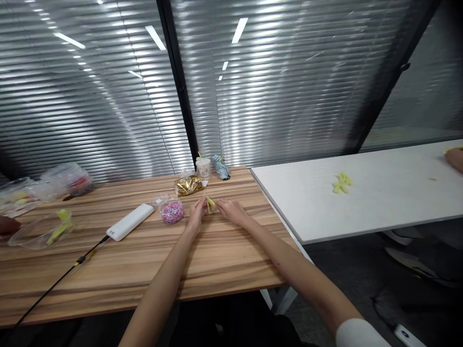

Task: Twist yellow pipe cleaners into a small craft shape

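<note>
Over the wooden table [152,270], my left hand [197,214] and my right hand [231,212] meet at their fingertips. Both pinch a small yellow-green bundle of strips [210,204], which the fingers partly hide. Just left of my left hand stands a small round transparent tub of pink rubber bands [171,212]. A gold foil packet [188,185] lies just beyond my hands.
A white power bank [130,221] with a black cable [61,279] lies left. Beyond are a plastic cup [203,168] and a folded blue umbrella [221,166]. A transparent bowl [41,231] holds yellow strips; plastic bags [68,179] lie behind it. Co-workers' hands [455,159] show at both edges, beside a white board [361,193].
</note>
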Demonstrator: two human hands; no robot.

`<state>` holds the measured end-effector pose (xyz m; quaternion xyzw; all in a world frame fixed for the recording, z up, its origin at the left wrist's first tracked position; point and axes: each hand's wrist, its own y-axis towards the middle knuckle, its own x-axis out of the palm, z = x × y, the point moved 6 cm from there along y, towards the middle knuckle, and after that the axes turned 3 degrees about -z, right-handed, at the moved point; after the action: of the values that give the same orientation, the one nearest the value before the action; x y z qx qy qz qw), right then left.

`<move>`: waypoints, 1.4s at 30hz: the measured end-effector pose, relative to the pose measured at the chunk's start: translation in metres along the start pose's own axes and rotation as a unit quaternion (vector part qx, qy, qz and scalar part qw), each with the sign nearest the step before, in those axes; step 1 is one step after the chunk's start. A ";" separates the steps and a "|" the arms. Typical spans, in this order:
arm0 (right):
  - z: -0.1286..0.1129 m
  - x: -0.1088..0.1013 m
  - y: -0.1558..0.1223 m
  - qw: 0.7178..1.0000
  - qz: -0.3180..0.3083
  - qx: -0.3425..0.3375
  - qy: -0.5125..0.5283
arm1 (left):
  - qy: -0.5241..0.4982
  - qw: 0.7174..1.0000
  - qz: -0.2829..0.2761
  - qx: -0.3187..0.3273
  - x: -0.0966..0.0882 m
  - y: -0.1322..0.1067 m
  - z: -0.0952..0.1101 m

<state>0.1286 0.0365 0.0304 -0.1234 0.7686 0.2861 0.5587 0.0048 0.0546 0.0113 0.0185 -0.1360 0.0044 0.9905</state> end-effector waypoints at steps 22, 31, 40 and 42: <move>-0.002 -0.003 -0.002 0.999 -0.017 0.024 -0.030 | 0.021 1.000 0.006 0.011 0.000 0.001 -0.001; -0.004 -0.004 -0.002 0.999 -0.019 0.016 -0.048 | 0.049 0.998 0.005 0.036 -0.001 0.001 0.000; -0.004 -0.003 -0.002 0.999 -0.016 0.022 -0.043 | 0.085 0.995 0.001 0.049 -0.004 0.005 -0.003; -0.004 -0.002 -0.002 0.999 -0.018 0.021 -0.040 | 0.086 0.995 0.001 0.046 -0.004 0.006 -0.004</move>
<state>0.1274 0.0326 0.0324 -0.1142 0.7488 0.2644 0.5969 0.0018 0.0604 0.0065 0.0634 -0.0500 0.0134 0.9966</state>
